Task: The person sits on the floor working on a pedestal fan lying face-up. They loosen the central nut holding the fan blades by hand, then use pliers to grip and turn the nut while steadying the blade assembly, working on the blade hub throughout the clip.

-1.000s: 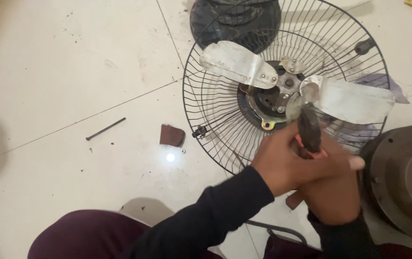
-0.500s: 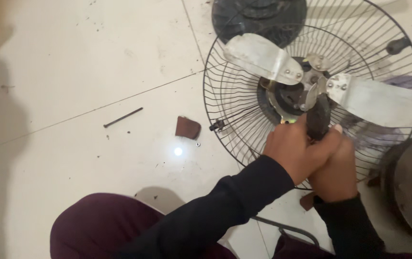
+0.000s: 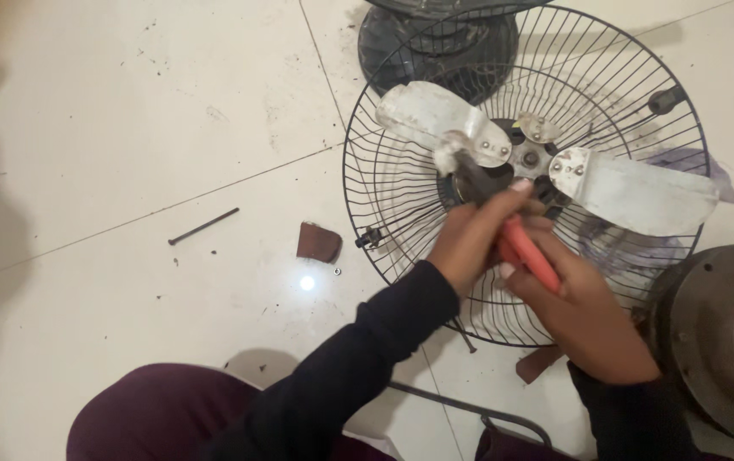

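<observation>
Red-handled pliers (image 3: 527,252) are pinched by both hands' grips, left hand (image 3: 472,242) and right hand (image 3: 593,316), seemingly biting the dusty fan hub (image 3: 527,158).

the fan guard (image 3: 384,196) lies on the floor (image 3: 128,128) with the blades (image 3: 631,192) inside it. both hands, left hand (image 3: 469,243) and right hand (image 3: 584,320), meet over the hub on a tool (image 3: 525,252). a long screw (image 3: 203,226) lies well left; a small block (image 3: 318,242) just beside the guard.
</observation>
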A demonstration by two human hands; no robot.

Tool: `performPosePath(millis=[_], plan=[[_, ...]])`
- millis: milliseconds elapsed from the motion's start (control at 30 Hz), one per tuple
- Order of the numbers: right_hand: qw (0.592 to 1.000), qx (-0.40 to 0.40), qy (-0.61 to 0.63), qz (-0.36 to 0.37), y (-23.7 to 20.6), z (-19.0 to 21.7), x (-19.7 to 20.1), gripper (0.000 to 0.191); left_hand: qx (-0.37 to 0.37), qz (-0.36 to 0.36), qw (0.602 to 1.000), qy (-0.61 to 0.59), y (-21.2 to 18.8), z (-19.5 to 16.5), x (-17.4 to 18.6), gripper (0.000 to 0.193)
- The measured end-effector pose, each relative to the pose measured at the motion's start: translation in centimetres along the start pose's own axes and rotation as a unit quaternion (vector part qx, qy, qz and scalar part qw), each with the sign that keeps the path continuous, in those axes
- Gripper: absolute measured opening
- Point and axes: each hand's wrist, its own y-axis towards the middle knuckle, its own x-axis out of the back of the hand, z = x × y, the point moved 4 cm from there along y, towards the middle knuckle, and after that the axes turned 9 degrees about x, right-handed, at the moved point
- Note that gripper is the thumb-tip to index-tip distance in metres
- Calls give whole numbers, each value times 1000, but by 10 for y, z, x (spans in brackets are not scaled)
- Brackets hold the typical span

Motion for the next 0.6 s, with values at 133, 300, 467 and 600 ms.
performPosePath(millis=[133,300,467,600], plan=[[995,85,-51,21,-2,9,-15,41,-19,59,997,-55,-2,-6,3,62],[981,74,174,34,-11,1,-27,39,0,75,988,-132,-18,-28,-2,71],[973,156,161,58,-24,8,-53,38,-81,-35,993,-76,-34,-80,22,68],[967,192,168,13,-25,12,-74,46,-138,-82,987,4,-41,-100,39,49]])
